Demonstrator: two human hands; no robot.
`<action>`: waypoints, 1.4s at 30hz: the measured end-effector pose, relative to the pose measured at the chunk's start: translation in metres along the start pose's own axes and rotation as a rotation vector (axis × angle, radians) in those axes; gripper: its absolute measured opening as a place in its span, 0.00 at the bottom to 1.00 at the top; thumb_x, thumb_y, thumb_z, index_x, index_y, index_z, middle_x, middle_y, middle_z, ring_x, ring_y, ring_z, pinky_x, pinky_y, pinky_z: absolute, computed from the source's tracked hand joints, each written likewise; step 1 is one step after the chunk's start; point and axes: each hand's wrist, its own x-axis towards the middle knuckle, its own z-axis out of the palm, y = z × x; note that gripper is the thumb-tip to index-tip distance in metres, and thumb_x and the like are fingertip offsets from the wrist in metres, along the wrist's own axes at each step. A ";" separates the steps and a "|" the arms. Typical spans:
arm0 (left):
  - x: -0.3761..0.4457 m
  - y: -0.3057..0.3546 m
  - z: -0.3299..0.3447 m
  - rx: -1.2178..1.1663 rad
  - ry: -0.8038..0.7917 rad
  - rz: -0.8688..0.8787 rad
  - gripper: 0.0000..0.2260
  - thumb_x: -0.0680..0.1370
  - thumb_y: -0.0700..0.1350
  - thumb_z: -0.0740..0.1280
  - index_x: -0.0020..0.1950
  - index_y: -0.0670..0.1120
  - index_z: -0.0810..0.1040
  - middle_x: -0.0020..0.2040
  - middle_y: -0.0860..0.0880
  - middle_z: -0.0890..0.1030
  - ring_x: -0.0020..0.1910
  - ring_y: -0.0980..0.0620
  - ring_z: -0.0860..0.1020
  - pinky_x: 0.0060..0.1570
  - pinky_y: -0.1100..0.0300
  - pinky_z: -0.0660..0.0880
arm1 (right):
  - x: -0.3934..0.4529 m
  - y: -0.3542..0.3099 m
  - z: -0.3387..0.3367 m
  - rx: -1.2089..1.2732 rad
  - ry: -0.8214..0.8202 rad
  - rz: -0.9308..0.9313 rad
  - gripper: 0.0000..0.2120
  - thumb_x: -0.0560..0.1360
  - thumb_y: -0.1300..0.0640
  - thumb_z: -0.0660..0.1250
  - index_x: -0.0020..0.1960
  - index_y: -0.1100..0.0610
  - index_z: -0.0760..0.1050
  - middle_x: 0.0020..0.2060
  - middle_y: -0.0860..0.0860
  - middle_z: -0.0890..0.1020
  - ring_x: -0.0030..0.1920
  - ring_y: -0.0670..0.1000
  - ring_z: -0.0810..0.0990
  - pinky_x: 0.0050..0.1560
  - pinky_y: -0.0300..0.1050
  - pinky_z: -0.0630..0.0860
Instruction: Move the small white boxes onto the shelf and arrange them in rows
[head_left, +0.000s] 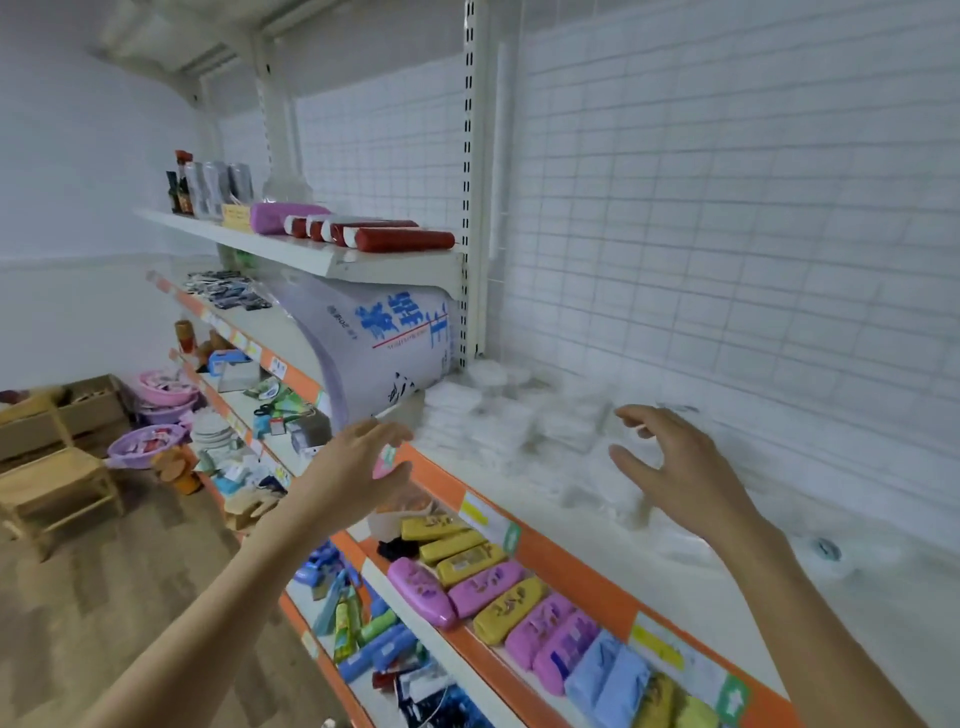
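Several small white boxes (488, 415) lie in blurred rows on the white shelf (597, 525) with the orange front edge, against the wire-grid back wall. My left hand (358, 462) hovers at the shelf's front edge, fingers relaxed and holding nothing. My right hand (675, 462) hangs above the shelf to the right of the boxes, fingers spread and loosely curved, empty. More white boxes (623, 499) sit blurred under and beside the right hand.
A large pale sack with blue writing (379, 343) leans at the shelf's left end under an upper shelf (322, 260) with red tubes. Below lies a shelf of pink, yellow and blue cases (498, 592). Wooden stools (57, 483) and pink basins stand at left.
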 end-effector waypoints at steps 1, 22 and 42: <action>0.018 -0.006 0.007 0.003 -0.029 0.011 0.14 0.77 0.48 0.64 0.61 0.49 0.74 0.58 0.53 0.75 0.57 0.53 0.73 0.54 0.61 0.69 | 0.018 0.007 0.007 0.007 -0.008 0.016 0.18 0.74 0.49 0.66 0.63 0.49 0.70 0.55 0.43 0.75 0.57 0.45 0.73 0.53 0.41 0.69; 0.276 -0.049 0.142 -0.004 -0.653 0.359 0.20 0.74 0.52 0.69 0.65 0.52 0.71 0.60 0.49 0.70 0.58 0.49 0.71 0.61 0.52 0.68 | 0.148 0.086 0.107 -0.119 -0.413 0.356 0.26 0.71 0.49 0.70 0.66 0.50 0.67 0.64 0.47 0.70 0.63 0.49 0.69 0.63 0.46 0.67; 0.293 -0.054 0.181 -0.118 -0.768 0.555 0.23 0.75 0.43 0.67 0.69 0.47 0.68 0.66 0.43 0.68 0.62 0.46 0.70 0.60 0.57 0.68 | 0.135 0.048 0.143 -0.392 -0.361 0.548 0.21 0.73 0.50 0.66 0.65 0.49 0.66 0.59 0.52 0.72 0.59 0.53 0.70 0.56 0.44 0.66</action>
